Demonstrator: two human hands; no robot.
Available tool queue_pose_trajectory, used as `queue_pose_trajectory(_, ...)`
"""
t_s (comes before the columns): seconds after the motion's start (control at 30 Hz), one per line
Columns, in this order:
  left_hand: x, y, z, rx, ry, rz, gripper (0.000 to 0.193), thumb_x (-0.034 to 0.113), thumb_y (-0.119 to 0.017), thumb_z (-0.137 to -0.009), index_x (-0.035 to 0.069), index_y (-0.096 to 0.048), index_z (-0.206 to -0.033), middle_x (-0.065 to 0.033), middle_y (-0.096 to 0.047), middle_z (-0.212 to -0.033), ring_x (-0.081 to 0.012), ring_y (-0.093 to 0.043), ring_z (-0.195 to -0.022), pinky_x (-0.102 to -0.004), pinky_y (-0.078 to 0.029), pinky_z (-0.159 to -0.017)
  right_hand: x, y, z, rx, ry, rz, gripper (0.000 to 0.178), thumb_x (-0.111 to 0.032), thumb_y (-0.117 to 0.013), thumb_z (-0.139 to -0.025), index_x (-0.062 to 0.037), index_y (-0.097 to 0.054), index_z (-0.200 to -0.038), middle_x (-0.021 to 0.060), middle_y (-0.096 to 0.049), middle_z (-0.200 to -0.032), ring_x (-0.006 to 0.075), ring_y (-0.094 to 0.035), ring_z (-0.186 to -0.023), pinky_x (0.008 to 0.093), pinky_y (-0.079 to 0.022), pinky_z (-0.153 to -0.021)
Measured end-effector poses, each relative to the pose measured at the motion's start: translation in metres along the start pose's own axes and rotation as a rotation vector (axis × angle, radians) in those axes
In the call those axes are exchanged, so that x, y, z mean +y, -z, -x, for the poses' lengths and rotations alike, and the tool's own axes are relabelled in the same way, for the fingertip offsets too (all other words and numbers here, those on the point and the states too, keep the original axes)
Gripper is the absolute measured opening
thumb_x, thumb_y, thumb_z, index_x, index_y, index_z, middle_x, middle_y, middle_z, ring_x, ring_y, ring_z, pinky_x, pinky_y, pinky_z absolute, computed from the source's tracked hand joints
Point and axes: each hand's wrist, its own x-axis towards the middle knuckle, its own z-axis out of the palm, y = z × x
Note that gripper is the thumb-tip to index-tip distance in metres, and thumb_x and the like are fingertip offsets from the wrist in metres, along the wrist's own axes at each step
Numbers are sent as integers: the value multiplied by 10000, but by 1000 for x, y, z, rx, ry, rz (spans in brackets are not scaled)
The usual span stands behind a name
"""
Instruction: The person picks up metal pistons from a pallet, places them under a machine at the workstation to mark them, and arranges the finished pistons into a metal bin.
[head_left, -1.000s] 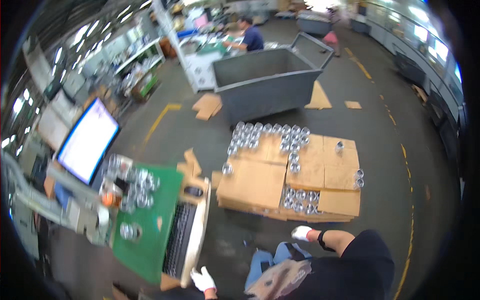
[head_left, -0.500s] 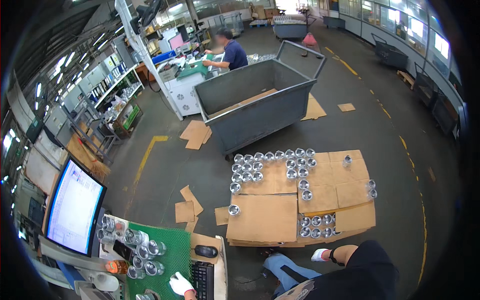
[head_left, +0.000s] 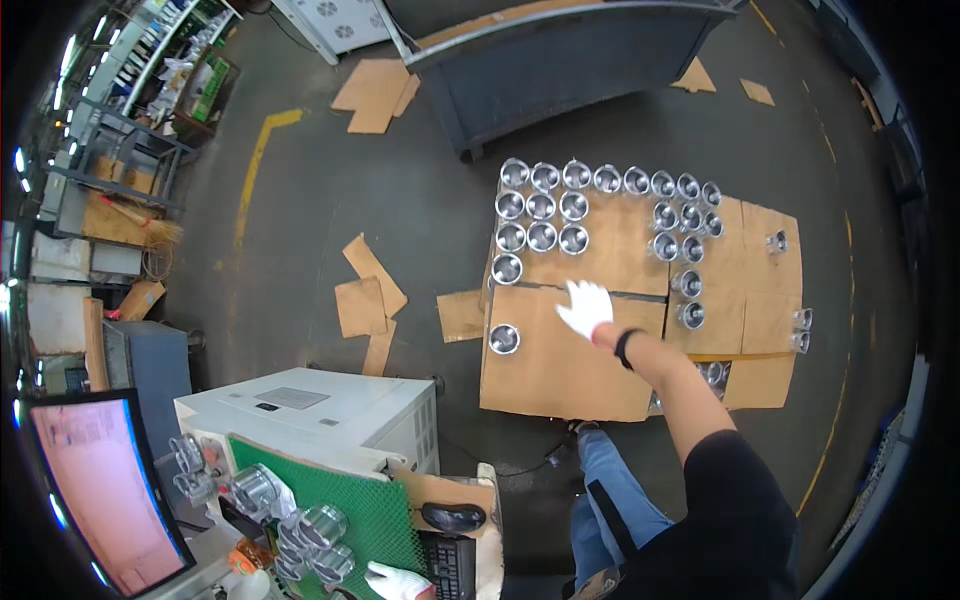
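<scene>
My right hand (head_left: 587, 308), in a white glove, reaches over the cardboard-topped stack with fingers spread and nothing in them. Just left of it, a single silvery metal piston (head_left: 504, 339) stands on a cardboard sheet (head_left: 570, 375). Farther off, several more pistons (head_left: 541, 206) stand in rows, hollow ends up. At the lower edge my left hand (head_left: 398, 582), also gloved, rests on the green mat (head_left: 385, 510) beside the keyboard (head_left: 448, 565). Its fingers look stretched out and hold nothing visible. Next to it, several pistons (head_left: 322, 525) are grouped on the mat.
A monitor (head_left: 105, 490) stands at the lower left. A black mouse (head_left: 453, 517) lies by the keyboard, and a white cabinet (head_left: 310, 400) is behind the mat. Beyond the stack is a big grey metal cart (head_left: 570, 75). Loose cardboard pieces (head_left: 360, 305) lie on the floor.
My view has tilted down toward the stack. My right arm, earlier low with its hand out of sight, now stretches over the cardboard. My left hand stays on the mat near the keyboard.
</scene>
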Motion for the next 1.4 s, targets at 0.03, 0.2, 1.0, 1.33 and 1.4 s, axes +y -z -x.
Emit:
queue_pose_trajectory(0.03, -35, -26, -9, 202, -184, -94, 452, 384, -549, -1024, -46, -675, -1084, -271, -704, -931, -419, -676, -838, -461, -562, -756, -23, 12, -26, 40, 29, -14, 700, -488, -651, -852, -81, -520, -1408, 208, -579, -1336, 365, -552, -1225, 484, -439, -999)
queue_pose_trajectory(0.2, -44, -66, -30, 225, -315, -84, 370, 327, -609, -997, -27, -690, -1069, -240, -714, -934, -386, -682, -815, -464, -564, -757, -45, -6, -123, 125, -43, 176, 854, -562, -736, -761, -140, -480, -1458, 234, -520, -1403, 411, -495, -1298, 502, -392, -1072)
queue_pose_trajectory(1.0, -63, -144, -54, 365, -358, -174, 425, 361, -560, -1023, -51, -663, -1026, -243, -693, -925, -410, -654, -807, -467, -539, -738, -30, -78, -160, 202, -136, 93, 322, -229, -698, -794, -92, -655, -1082, 171, -666, -1018, 353, -663, -945, 467, -527, -822)
queue_pose_trajectory(1.33, -100, -88, -16, 341, -210, 50, 435, 364, -561, -1026, -61, -653, -1001, -234, -688, -896, -410, -641, -764, -453, -536, -701, 17, -37, 34, 70, 27, -13, 430, -206, -649, -746, -76, -625, -1155, 209, -696, -1050, 417, -639, -1008, 496, -504, -908)
queue_pose_trajectory(1.4, -82, -81, -15, 266, -225, 83, 407, 352, -580, -1017, -45, -652, -966, -214, -688, -852, -391, -629, -700, -438, -531, -650, 26, -16, 94, -79, -20, 38, 424, -207, -630, -766, -114, -623, -1180, 199, -704, -1076, 403, -656, -1018, 482, -523, -894)
